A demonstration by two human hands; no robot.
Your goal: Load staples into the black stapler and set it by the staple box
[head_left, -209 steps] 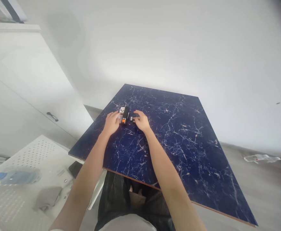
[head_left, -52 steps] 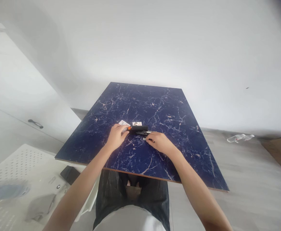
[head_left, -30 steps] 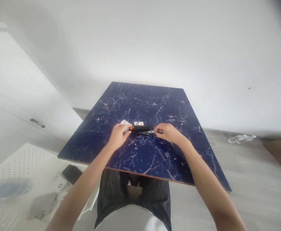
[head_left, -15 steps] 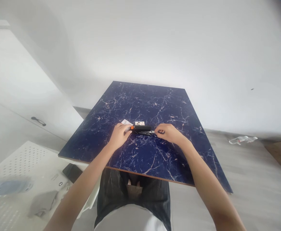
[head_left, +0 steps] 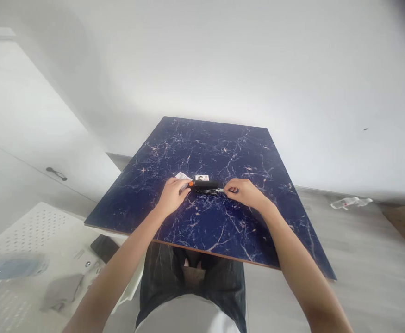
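We have the black bar (head_left: pixel 206 184) lying flat on the desk (head_left: pixel 230 152), about midway between its left and right edges and nearer the front edge than the back. Our left hand (head_left: pixel 171 195) is half curled at the bar's left end, forefinger and thumb a little apart on either side of the orange tip (head_left: pixel 191 184), seemingly holding it lightly. Our right hand (head_left: pixel 246 192) is nearly closed, its fingertips pinching a silver piece (head_left: pixel 221 190) at the bar's right end; whether that piece joins the bar, we cannot tell.

We judge the bar light and stiff, most likely plastic, smooth enough to slide on the glossy desk if pushed from one side only. The best hold is across its narrow width near the orange tip, pressing down slightly. The thin strips (head_left: pixel 206 191) along its front side look slim and hard, perhaps metal; we would take them flat by their ends, as they could bend or slip from a careless pinch. We take the silver piece to be rigid and small, so fingertips serve better than a full fist. Just behind the bar, a printed card (head_left: pixel 202 178) seems flimsy and easily nudged.
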